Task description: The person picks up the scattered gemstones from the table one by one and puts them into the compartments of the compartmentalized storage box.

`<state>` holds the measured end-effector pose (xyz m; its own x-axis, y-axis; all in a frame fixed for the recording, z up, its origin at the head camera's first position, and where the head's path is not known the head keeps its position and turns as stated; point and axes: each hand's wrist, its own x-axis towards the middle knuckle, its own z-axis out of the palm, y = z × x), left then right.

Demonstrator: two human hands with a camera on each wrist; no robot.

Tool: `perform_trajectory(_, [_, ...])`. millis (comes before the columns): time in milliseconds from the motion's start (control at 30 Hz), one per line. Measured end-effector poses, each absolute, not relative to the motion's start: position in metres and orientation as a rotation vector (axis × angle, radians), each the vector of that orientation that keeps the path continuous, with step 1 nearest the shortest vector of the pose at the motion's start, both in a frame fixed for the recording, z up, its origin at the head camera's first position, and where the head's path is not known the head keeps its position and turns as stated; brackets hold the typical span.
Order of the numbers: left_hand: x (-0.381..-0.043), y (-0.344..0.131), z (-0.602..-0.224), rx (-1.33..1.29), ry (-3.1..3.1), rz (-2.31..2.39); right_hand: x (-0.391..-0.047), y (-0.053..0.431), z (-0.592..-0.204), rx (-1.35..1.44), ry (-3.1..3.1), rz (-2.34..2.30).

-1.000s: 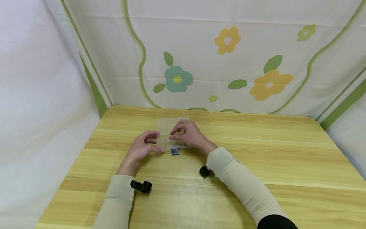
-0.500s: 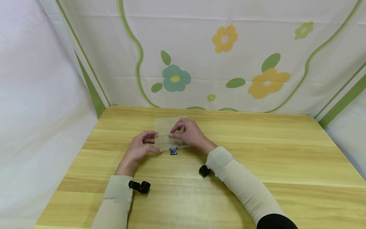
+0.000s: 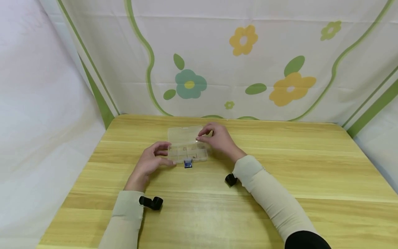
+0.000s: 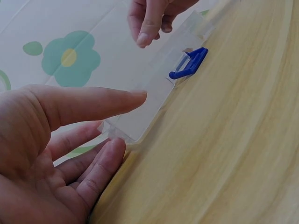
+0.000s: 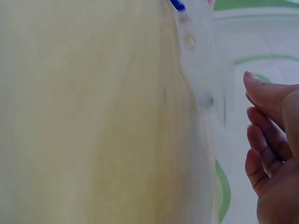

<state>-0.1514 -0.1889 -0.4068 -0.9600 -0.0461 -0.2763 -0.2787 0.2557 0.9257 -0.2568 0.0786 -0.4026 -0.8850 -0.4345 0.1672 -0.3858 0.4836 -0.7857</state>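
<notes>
A clear plastic compartment box (image 3: 181,159) lies on the table with its lid (image 3: 183,135) raised at the back. Its blue latch (image 3: 188,163) hangs at the front edge. A few tiny items, too small to name, show in its compartments. My left hand (image 3: 152,159) holds the box's left end, thumb at the front corner and fingers at the back; the left wrist view shows the curled fingers (image 4: 110,158) against that end. Above the box's right back part hovers my right hand (image 3: 217,138), thumb and forefinger tips close together. Whether anything small is between them cannot be seen.
The wooden table (image 3: 280,166) stretches to both sides and in front of the box. Behind it hangs a white cloth (image 3: 217,69) printed with flowers. A black wrist camera (image 3: 152,203) sits on the left sleeve, another camera (image 3: 231,180) on the right.
My right hand has lifted from the middle of the box and moved right and back, uncovering more compartments. My left hand keeps its place at the left end.
</notes>
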Motion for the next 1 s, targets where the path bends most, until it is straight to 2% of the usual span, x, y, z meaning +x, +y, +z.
perform_trajectory(500, [-0.150,-0.189,-0.408,-0.305,2.313,1.807,-0.283,0.119,-0.414,-0.519,2.705,-1.468])
perform_trajectory(1000, [-0.149,-0.188,-0.407,-0.324,2.313,1.820,-0.299,0.136,-0.417,-0.320,2.756,-1.499])
